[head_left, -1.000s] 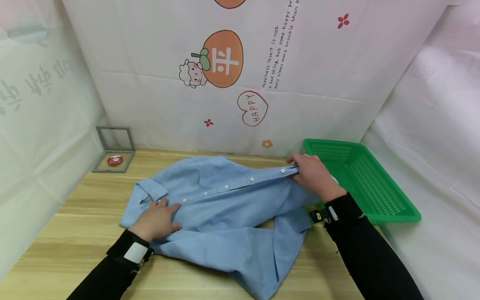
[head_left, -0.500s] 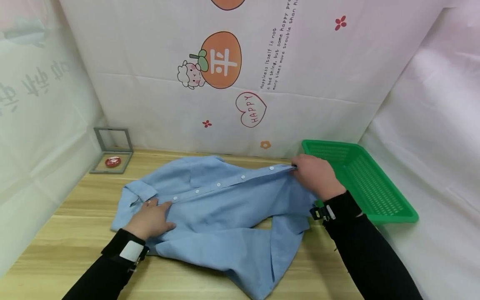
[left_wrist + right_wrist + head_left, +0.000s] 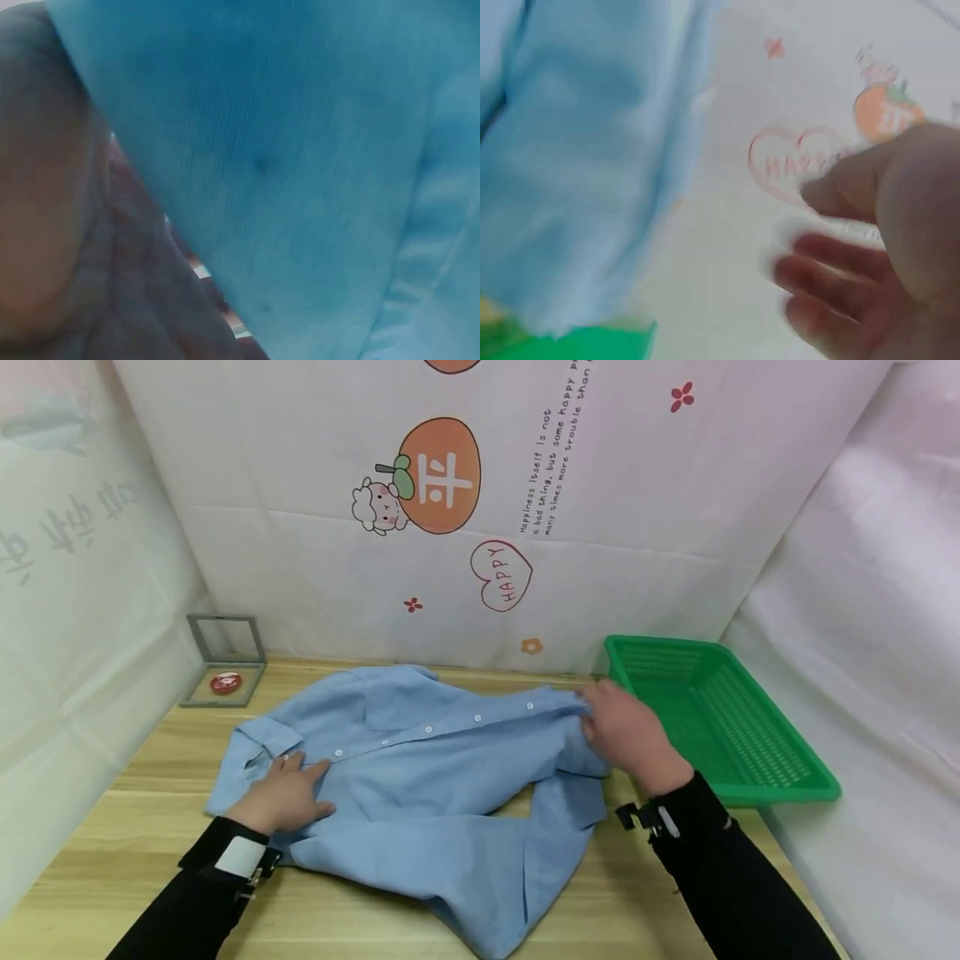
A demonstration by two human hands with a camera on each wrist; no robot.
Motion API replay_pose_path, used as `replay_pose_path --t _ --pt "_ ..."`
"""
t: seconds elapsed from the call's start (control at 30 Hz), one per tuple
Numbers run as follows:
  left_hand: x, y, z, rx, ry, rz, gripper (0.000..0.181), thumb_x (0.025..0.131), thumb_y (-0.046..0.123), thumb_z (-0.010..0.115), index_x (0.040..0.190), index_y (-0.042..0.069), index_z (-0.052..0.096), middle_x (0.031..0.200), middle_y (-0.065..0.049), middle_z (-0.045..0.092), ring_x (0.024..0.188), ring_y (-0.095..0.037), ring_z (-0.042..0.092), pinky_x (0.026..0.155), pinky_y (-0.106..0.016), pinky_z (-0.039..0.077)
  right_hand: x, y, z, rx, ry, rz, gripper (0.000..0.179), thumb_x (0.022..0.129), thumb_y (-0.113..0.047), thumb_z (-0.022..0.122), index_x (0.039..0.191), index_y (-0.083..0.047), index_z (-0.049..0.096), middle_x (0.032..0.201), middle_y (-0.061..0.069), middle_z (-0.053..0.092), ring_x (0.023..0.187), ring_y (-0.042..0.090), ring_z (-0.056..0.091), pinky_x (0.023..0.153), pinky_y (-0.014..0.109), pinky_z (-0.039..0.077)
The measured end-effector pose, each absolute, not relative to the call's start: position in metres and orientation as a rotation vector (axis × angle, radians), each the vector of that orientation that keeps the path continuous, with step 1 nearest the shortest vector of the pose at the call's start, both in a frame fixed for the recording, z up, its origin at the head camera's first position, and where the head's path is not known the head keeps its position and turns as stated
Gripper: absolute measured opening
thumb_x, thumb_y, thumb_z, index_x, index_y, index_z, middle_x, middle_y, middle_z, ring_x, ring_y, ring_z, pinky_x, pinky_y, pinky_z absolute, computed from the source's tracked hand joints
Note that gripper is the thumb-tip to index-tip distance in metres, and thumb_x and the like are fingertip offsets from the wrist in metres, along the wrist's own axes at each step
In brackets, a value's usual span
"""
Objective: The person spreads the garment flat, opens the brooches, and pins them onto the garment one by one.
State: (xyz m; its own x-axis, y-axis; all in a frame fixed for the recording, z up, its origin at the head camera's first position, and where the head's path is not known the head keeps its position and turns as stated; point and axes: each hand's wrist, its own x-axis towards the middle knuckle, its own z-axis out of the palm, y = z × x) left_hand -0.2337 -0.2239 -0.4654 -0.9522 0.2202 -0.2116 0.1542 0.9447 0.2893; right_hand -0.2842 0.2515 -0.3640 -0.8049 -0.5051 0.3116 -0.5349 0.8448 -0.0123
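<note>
A light blue button-up shirt (image 3: 442,785) lies across the table, collar to the left, its row of white buttons running up toward the right. My left hand (image 3: 281,797) rests on it just below the collar, fingers spread. In the left wrist view, blue cloth (image 3: 285,165) fills most of the picture beside the palm. At the shirt's right end, by the hem, is my right hand (image 3: 628,727). The right wrist view shows this hand (image 3: 870,247) with thumb and fingers apart, nothing between them, and the blurred cloth off to one side.
A green plastic basket (image 3: 787,794) stands at the right, close to the right hand. In the back left corner sits an open grey-framed case (image 3: 197,693) with a red round object (image 3: 226,683) in it. White printed sheets (image 3: 337,585) wall the wooden table (image 3: 97,860).
The shirt has slid a little to the left, and my left hand has moved left with it. My right hand has let go of the shirt's hem, which has dropped lower.
</note>
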Motion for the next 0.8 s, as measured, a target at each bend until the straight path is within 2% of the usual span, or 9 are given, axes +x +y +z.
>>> replay_pose_path --t 0.13,0.3,0.37,0.43,0.53,0.6,0.67,0.73,0.8 --pt "-0.229 -0.221 -0.465 0.323 2.894 0.383 0.071 0.092 0.043 0.069 0.144 -0.001 0.049 0.145 -0.041 0.032 0.130 -0.067 0.022 0.088 -0.078 0.034 -0.257 0.243 -0.381 1.099 -2.991 0.195 0.016 0.086 -0.002 0.072 0.101 -0.005 0.070 0.092 0.005 0.067 0.083 0.021 0.064 0.071 0.037 0.054" --pt "-0.212 -0.204 -0.450 0.506 2.989 0.422 0.058 0.094 0.043 0.067 0.135 0.003 0.060 0.144 -0.034 0.041 0.131 -0.063 0.029 0.099 -0.077 0.024 -0.228 0.241 -0.411 1.127 -3.309 0.190 0.057 0.074 -0.002 0.082 0.128 -0.013 0.066 0.116 0.008 0.059 0.092 0.019 0.059 0.076 0.035 0.052" --pt "-0.202 -0.196 -0.442 0.652 2.946 0.494 0.058 0.094 0.047 0.066 0.132 0.004 0.063 0.143 -0.029 0.045 0.132 -0.057 0.034 0.102 -0.074 0.024 -0.222 0.242 -0.423 1.074 -3.346 0.178 0.071 0.072 -0.003 0.083 0.138 -0.018 0.061 0.117 0.007 0.053 0.087 0.017 0.056 0.072 0.032 0.051" --pt "-0.194 -0.188 -0.437 0.803 2.824 0.585 0.062 0.092 0.053 0.066 0.131 0.004 0.063 0.140 -0.023 0.050 0.130 -0.050 0.041 0.104 -0.068 0.029 -0.218 0.244 -0.432 1.038 -3.341 0.169 0.075 0.072 -0.006 0.084 0.141 -0.021 0.059 0.112 0.005 0.049 0.082 0.014 0.053 0.069 0.030 0.049" --pt "-0.184 -0.178 -0.434 0.931 2.659 0.666 0.060 0.089 0.052 0.071 0.128 0.006 0.064 0.124 -0.007 0.060 0.116 -0.031 0.055 0.098 -0.055 0.042 -0.216 0.249 -0.439 1.031 -3.282 0.173 0.057 0.071 -0.010 0.086 0.123 -0.019 0.067 0.099 0.000 0.047 0.075 0.011 0.050 0.065 0.029 0.048" --pt "-0.181 -0.174 -0.436 0.958 2.641 0.679 0.045 0.087 0.043 0.076 0.117 0.010 0.065 0.107 0.004 0.061 0.099 -0.018 0.059 0.087 -0.044 0.048 -0.215 0.252 -0.439 1.047 -3.207 0.166 0.040 0.069 -0.011 0.087 0.104 -0.018 0.067 0.092 -0.001 0.045 0.076 0.012 0.048 0.065 0.029 0.046" --pt "-0.180 -0.173 -0.440 0.978 2.678 0.691 0.027 0.087 0.030 0.079 0.102 0.016 0.062 0.089 0.010 0.055 0.081 -0.009 0.055 0.073 -0.035 0.048 -0.215 0.256 -0.438 1.073 -3.109 0.124 0.033 0.067 -0.010 0.087 0.090 -0.020 0.064 0.089 -0.001 0.045 0.077 0.014 0.046 0.066 0.032 0.044" --pt "-0.180 -0.175 -0.443 0.997 2.715 0.722 0.026 0.087 0.020 0.079 0.091 0.019 0.054 0.080 0.011 0.050 0.072 -0.006 0.049 0.067 -0.030 0.044 -0.215 0.260 -0.436 1.098 -3.009 0.046 0.030 0.066 -0.015 0.087 0.083 -0.021 0.063 0.093 0.002 0.049 0.083 0.018 0.048 0.071 0.036 0.043" --pt "-0.179 -0.178 -0.445 1.033 2.749 0.759 0.027 0.088 0.015 0.078 0.087 0.020 0.051 0.078 0.012 0.048 0.070 -0.005 0.048 0.063 -0.028 0.043 -0.216 0.264 -0.433 1.135 -2.954 0.001 0.033 0.065 -0.023 0.090 0.082 -0.022 0.062 0.101 0.004 0.054 0.093 0.022 0.051 0.077 0.043 0.042"
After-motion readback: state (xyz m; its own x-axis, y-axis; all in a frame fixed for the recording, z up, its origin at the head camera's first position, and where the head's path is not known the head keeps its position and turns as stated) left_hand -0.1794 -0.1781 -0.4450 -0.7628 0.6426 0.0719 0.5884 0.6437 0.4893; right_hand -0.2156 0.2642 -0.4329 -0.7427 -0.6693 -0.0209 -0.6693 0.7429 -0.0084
